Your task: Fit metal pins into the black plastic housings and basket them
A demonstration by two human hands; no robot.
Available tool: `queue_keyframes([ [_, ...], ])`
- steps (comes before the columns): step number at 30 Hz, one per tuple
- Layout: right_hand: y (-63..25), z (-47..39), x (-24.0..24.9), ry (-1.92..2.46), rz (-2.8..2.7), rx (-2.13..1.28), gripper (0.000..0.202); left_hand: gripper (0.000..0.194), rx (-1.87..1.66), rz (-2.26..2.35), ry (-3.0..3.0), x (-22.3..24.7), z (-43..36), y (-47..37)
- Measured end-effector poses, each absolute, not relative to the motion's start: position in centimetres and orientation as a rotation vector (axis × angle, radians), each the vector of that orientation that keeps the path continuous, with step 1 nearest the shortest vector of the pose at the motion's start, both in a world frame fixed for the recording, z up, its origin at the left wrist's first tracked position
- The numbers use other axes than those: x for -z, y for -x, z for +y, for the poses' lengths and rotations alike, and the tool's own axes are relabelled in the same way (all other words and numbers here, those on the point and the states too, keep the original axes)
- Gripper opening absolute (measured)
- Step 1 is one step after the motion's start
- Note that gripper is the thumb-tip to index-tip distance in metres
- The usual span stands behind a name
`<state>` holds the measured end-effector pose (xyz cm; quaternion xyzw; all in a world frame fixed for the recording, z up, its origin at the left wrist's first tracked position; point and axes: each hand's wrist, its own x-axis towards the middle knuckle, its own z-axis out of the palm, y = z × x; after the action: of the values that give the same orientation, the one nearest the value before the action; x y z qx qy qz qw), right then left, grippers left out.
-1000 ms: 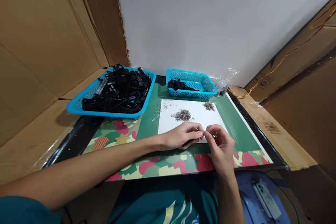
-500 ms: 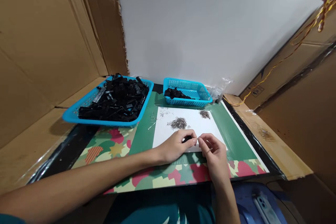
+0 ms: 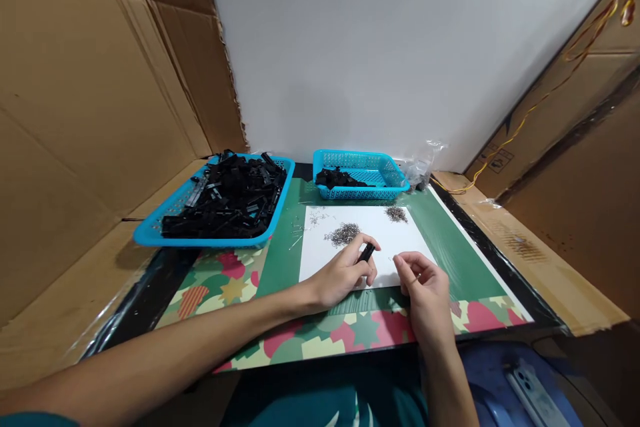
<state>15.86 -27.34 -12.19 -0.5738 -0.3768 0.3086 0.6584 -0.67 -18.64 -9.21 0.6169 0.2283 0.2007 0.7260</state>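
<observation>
Over the white sheet, my left hand is closed round a small black plastic piece, whose upper end sticks out between thumb and fingers. To its right, and apart from it, my right hand has thumb and forefinger pinched together with the other fingers curled. A thin, shiny bit shows at its curled fingers, too small to name. Just beyond my left hand lies a heap of tiny metal parts. A smaller heap of brownish metal bits sits near the sheet's far right corner.
A large blue basket piled with black plastic pieces stands at the left. Behind the sheet is a smaller blue basket with some black pieces. Beside it lies a clear plastic bag. Cardboard walls flank the table.
My hands have drawn apart from nearly touching. The black piece shows more plainly in my left hand. The whole view has shifted slightly.
</observation>
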Motion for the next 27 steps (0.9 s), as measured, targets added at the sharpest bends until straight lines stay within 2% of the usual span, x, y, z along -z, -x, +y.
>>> queue_keyframes([
  [2,-15.9,-27.4,12.2,1.294,-0.852,-0.693,0.037,0.046,-0.458,0.496,-1.372,9.1,-18.6,0.6],
  [8,-15.9,-27.6,12.2,1.272,-0.864,-0.680,0.035,0.073,-0.439,0.494,-1.358,9.6,-17.5,0.5],
  [13,-15.1,-28.2,11.8,1.292,-0.808,-0.162,0.023,0.085,-0.431,0.435,-1.365,10.6,-16.9,0.5],
  [16,-14.7,-28.6,11.6,1.306,-0.915,-0.009,0.012,0.087,-0.463,0.419,-1.364,10.4,-17.3,0.5],
  [19,-14.4,-28.9,11.5,1.306,-1.205,0.169,0.003,0.069,-0.501,0.406,-1.413,10.1,-17.7,0.5],
  [22,-14.3,-29.2,11.2,1.259,-1.452,0.378,0.015,0.047,-0.524,0.380,-1.422,10.0,-17.7,0.5],
  [27,-14.5,-29.1,11.0,1.248,-1.514,0.444,0.015,0.046,-0.488,0.374,-1.403,9.5,-17.4,0.6],
])
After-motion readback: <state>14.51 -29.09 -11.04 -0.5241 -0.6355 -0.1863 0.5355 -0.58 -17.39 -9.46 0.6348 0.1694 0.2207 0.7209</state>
